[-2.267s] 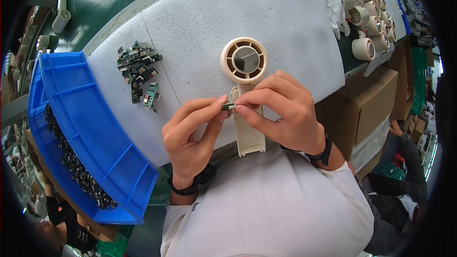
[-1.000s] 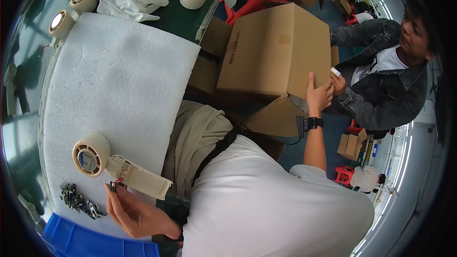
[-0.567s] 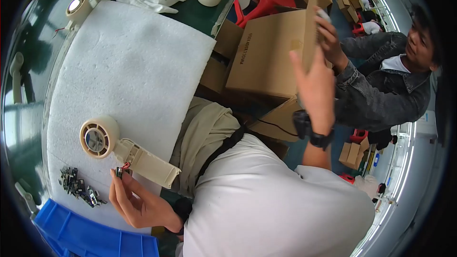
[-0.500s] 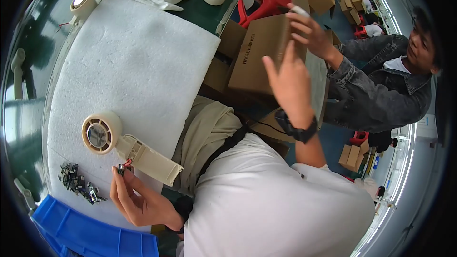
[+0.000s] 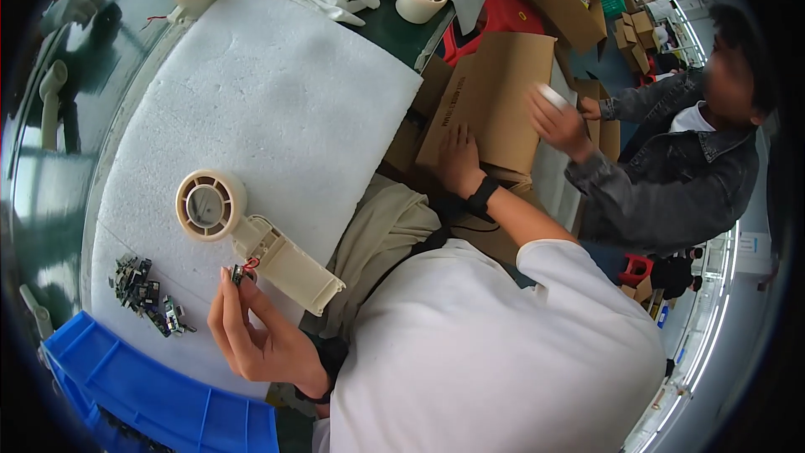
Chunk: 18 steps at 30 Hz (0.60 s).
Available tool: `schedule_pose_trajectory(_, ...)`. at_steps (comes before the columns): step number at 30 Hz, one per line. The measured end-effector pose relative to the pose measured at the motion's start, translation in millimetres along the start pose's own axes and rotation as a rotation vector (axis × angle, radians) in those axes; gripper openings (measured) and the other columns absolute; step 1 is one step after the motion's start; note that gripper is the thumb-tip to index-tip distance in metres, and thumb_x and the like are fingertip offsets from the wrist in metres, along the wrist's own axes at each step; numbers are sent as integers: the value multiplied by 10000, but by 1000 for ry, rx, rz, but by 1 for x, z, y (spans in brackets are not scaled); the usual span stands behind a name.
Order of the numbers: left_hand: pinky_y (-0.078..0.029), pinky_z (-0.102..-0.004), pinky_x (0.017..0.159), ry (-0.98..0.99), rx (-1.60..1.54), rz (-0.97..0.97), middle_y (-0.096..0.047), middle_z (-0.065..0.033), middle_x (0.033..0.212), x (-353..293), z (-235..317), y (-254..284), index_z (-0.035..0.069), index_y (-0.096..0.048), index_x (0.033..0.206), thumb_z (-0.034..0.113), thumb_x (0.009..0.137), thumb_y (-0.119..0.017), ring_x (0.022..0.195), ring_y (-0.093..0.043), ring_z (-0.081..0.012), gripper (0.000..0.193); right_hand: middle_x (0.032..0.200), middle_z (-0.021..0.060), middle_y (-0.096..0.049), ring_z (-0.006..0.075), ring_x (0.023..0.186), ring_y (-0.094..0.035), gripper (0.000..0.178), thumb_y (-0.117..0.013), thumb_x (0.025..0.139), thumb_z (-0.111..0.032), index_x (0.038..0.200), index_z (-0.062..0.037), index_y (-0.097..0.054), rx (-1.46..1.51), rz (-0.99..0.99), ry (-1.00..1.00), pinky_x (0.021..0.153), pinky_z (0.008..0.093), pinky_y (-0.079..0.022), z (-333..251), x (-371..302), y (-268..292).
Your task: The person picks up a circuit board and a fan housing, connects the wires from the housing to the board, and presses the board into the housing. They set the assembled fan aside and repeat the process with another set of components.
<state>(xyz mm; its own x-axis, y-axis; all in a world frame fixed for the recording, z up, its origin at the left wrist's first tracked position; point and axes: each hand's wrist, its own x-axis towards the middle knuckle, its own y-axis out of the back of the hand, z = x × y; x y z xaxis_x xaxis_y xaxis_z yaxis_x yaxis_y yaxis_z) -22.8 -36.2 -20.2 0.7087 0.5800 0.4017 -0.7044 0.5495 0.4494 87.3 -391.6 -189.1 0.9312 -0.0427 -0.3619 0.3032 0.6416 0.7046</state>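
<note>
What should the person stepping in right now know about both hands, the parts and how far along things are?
Left hand: pinches a small circuit board with red wire in its fingers, just beside the handle of the cream fan housing lying on the white foam mat.
Right hand: off the mat, flat on a cardboard box at the right, holding nothing. A co-worker's hand holds something small and white near that box.
Spare boards are piled on the mat by the blue bin.
Done: housing laid out, handle open.
Left: the board is not yet seated in the handle.
</note>
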Motion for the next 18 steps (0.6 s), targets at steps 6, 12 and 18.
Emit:
schedule_pose_trajectory(6, -586, -305, 728, 25, -5, -49, -675, -146, 1064, 0, 3, 1, -32, -694, 1240, -44, 974, -635, 904, -702, -213, 272, 1412, 325, -530, 488, 1350, -468, 576, -594, 921, -414, 1297, 16, -665, -16, -212, 65, 1102, 599, -360, -6, 13, 22)
schedule_pose_trajectory(12, -578, -304, 701, 42, -45, -47, -671, -159, 1060, 1, 7, -3, -43, -688, 1239, -55, 969, -635, 912, -691, -223, 275, 1332, 228, -642, 491, 1245, -560, 463, -525, 957, -315, 1306, -58, -688, -126, -161, 142, 1046, 686, -343, -7, 18, 18)
schedule_pose_trajectory(18, -568, -295, 741, 75, -28, -40, -683, -136, 1057, 6, 5, -9, -29, -699, 1236, -38, 963, -646, 896, -711, -205, 278, 1271, 210, -678, 399, 1183, -629, 465, -523, 951, -315, 1310, -70, -689, -153, -303, 313, 971, 623, -444, 5, 29, 54)
